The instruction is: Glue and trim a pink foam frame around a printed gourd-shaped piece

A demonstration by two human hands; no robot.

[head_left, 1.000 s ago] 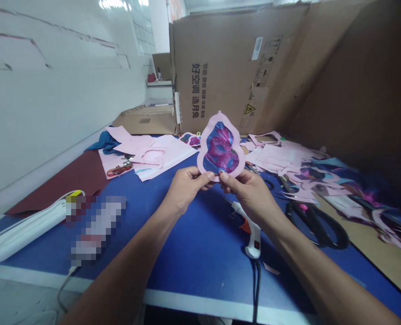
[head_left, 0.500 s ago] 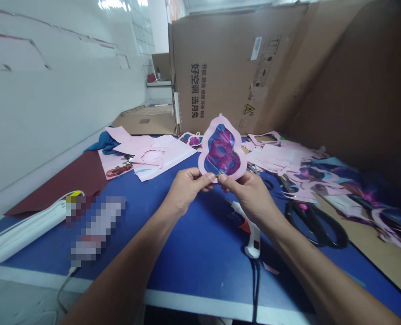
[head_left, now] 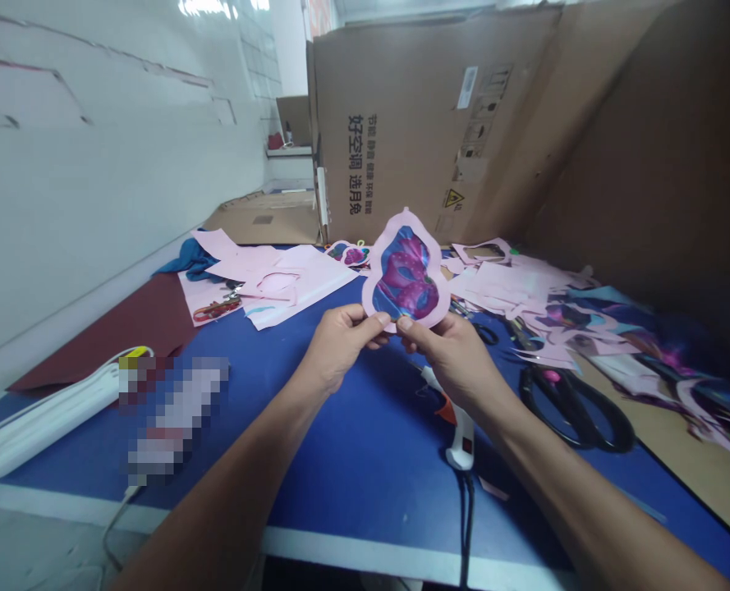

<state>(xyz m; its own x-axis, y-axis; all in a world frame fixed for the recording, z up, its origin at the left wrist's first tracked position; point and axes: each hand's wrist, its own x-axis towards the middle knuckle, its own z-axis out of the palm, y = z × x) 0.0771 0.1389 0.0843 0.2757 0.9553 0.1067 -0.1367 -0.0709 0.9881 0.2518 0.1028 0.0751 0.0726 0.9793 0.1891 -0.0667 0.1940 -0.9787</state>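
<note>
Both hands hold up a gourd-shaped pink paper frame [head_left: 369,305] above the blue table. Inside its opening shows shiny blue and purple patterned fabric [head_left: 410,275]. My left hand [head_left: 343,341] pinches the lower left edge with thumb in front and fingers behind. Gripping the lower right edge in the same way is my right hand [head_left: 454,349]. The thumbs nearly meet at the bottom. Below my right hand, a white hot glue gun [head_left: 461,435] with an orange trigger lies on the table, partly hidden by the hand and wrist.
Black-handled scissors [head_left: 577,410] lie right of my forearm. Pink paper scraps [head_left: 506,287] and fabric pieces are heaped behind them. More pink sheets [head_left: 306,279] lie back left. A white power strip [head_left: 57,419] sits at left on the blue table [head_left: 333,484]. A large cardboard box [head_left: 414,107] stands behind.
The gourd-shaped frame has shifted very slightly to the right and tilted a little. Both hands keep the same hold on it.
</note>
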